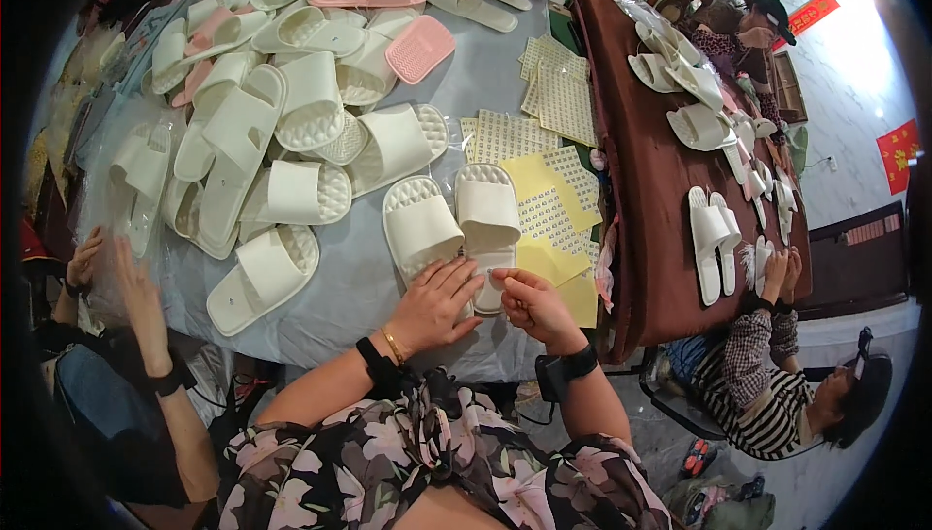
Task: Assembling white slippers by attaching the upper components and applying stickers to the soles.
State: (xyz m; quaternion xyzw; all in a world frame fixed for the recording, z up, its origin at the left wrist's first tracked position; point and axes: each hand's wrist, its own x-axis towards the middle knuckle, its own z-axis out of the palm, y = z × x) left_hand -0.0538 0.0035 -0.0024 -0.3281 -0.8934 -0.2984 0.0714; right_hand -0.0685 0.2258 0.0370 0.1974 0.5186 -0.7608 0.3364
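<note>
A pair of white slippers lies in front of me, toes pointing away: the left slipper [424, 229] and the right slipper [487, 210] side by side. My left hand [437, 307] rests across their heel ends, its fingers stretched out. Over the right slipper's heel, the thumb and forefinger of my right hand [536, 309] are pinched together; whatever sits between them is too small to make out. Just right of the pair are printed label sheets [546, 217] and yellow backing paper [553, 260]. A single white slipper [264, 282] lies to my left.
A heap of white slippers [309, 103] with some pink slippers [420, 49] covers the table's left side. Co-workers' hands [141, 307] are at the left edge and far side. A brown-covered table [650, 239] with more slippers stands right, people beside it.
</note>
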